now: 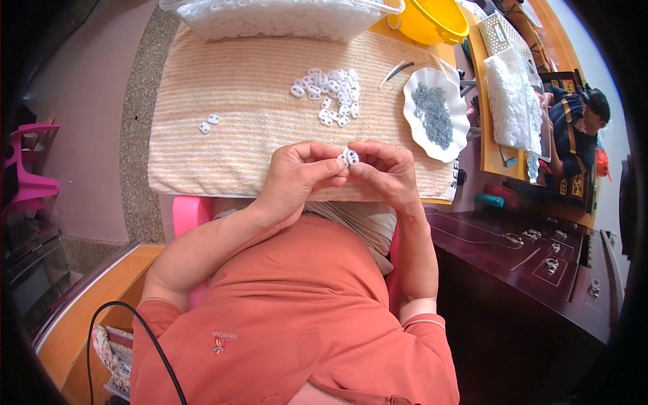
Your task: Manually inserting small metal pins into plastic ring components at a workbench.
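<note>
Together, hands (pixel 297 169) pinch small, rounded, holed white plastic (pixel 352 157) over ribbed striped cloth (pixel 236 88).

Surroundings, periphery of view.
Yellow basin (pixel 420 28) at top, right of centre. Far left: pink plastic chair (pixel 28 165) on floor (pixel 91 162). Lower left: black cable (pixel 109 304), arched, near wooden surface (pixel 135 260). Right: co-worker (pixel 570 128), dark cap (pixel 597 103). Lower right: dark glossy panel (pixel 486 236), small metal fittings (pixel 553 265) on it.

On the cloth (pixel 229 74), small pieces (pixel 333 86) lie left of the dish (pixel 460 111).
</note>
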Action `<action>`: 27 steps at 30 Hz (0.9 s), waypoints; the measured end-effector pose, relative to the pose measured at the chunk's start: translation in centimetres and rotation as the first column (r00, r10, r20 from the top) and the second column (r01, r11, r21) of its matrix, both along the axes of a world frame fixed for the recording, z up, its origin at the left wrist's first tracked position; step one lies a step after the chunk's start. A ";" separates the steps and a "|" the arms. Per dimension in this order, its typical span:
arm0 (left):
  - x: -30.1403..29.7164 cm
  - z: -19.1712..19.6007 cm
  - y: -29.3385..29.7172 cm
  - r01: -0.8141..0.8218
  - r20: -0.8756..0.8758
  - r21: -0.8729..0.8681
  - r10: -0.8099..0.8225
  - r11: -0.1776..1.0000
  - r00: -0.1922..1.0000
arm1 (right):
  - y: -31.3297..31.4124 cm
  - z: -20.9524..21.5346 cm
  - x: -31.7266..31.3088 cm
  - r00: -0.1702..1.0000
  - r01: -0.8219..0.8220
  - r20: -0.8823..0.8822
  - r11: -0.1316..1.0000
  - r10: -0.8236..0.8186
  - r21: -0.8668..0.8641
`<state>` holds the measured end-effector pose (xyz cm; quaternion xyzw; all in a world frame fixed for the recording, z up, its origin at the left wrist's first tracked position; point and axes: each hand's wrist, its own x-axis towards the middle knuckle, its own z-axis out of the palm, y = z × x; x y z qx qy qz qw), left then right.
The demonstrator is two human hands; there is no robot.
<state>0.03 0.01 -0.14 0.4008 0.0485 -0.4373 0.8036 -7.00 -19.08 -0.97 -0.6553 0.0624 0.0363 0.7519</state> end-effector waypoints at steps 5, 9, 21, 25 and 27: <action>0.0 -0.1 0.0 0.005 0.001 -0.005 -0.005 1.000 1.000 | 0.2 0.3 0.1 1.000 -0.002 0.012 1.000 0.002 0.024; 0.0 0.0 0.0 0.016 0.013 0.002 -0.016 1.000 1.000 | 0.2 -0.1 0.0 1.000 -0.006 0.023 0.999 0.006 0.037; 0.0 -0.1 0.1 0.041 0.008 -0.001 -0.041 0.999 0.999 | 0.3 -0.2 -0.2 0.999 -0.005 0.035 0.997 0.002 0.082; 0.1 0.0 0.1 0.054 -0.003 -0.006 -0.054 0.999 0.999 | 0.2 -0.2 -0.3 0.999 0.001 0.052 0.997 -0.005 0.077; 0.1 0.0 0.1 0.062 0.001 -0.013 -0.062 0.998 0.998 | 0.2 -0.3 -0.3 0.999 0.001 0.053 0.997 -0.005 0.082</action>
